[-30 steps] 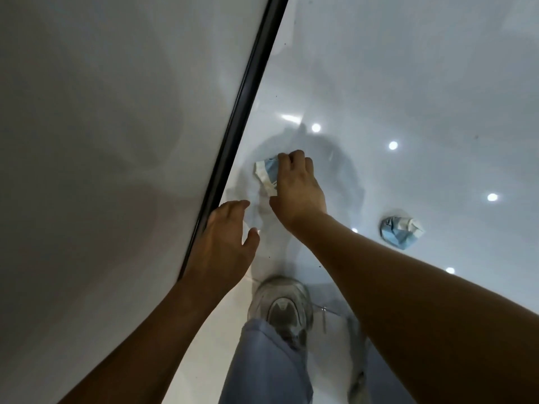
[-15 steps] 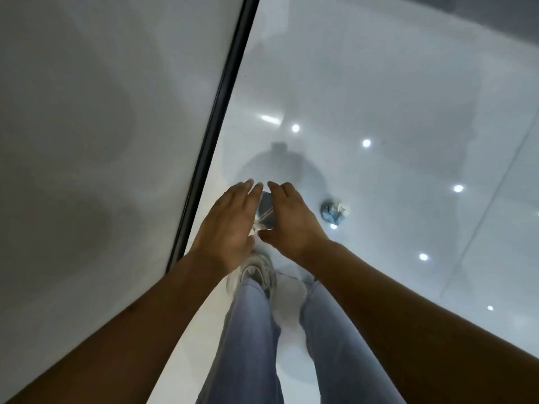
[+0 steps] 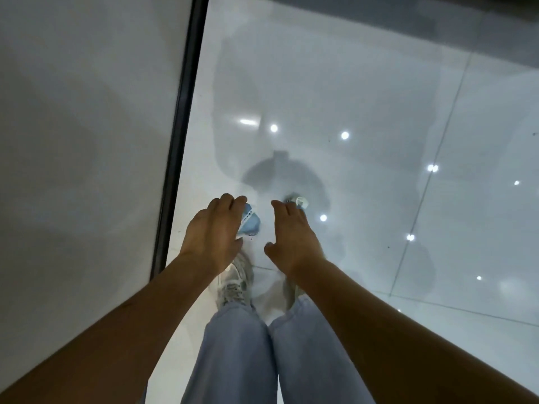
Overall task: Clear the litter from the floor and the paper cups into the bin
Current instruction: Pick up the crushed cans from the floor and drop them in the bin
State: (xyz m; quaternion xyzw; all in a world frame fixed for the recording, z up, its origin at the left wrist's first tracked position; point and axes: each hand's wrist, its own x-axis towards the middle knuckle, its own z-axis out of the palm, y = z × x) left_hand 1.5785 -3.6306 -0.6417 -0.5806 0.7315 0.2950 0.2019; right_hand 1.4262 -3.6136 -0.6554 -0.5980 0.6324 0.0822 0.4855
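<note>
The crumpled blue-and-white paper scrap point(image 3: 250, 220) has passed into the left hand point(image 3: 214, 233), fingers curled holding it, so the right hand point(image 3: 293, 239), fingers loosely spread and empty, should drop straight onto the second crumpled blue-and-white wad point(image 3: 298, 202) at its twelve o'clock on the glossy white floor point(image 3: 364, 199).

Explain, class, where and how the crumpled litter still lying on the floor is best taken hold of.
Pinch the crumpled litter around its bunched middle, coming straight down from above. It lies loose on the floor, an irregular wad with no handle, just beyond the open right hand. The left hand already holds another piece.
</note>
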